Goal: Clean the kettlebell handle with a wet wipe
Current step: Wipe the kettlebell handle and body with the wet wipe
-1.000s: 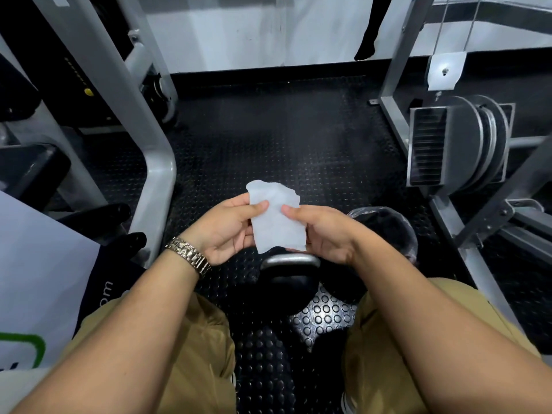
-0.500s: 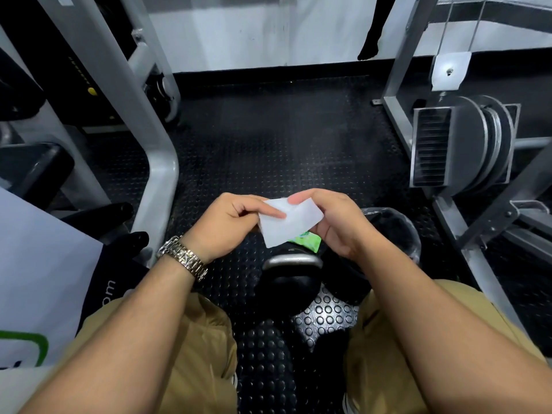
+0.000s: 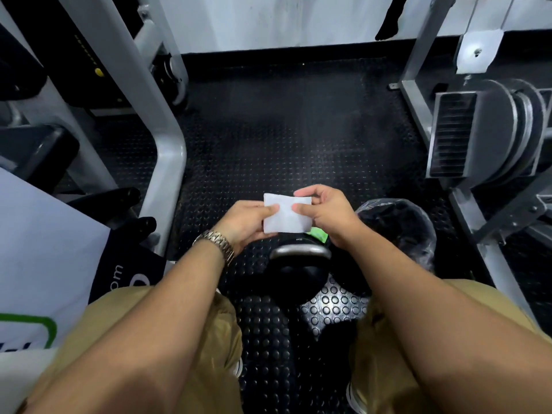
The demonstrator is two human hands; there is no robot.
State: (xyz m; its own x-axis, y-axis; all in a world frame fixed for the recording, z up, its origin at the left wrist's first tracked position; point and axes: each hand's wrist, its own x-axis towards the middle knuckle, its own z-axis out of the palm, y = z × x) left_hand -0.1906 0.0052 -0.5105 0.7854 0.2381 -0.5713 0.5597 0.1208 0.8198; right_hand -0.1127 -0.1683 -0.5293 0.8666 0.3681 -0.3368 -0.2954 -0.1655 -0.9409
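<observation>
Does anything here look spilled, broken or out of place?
Nothing stands out. The left hand and right hand pinch a folded white wipe over the upright kettlebell. One small green scrap shows near its handle, mostly hidden, so I cannot tell what it is.

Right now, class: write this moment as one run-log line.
left hand: pinches wet wipe | right hand: pinches wet wipe | kettlebell handle: untouched, below the wipe | step: wiping not begun
</observation>
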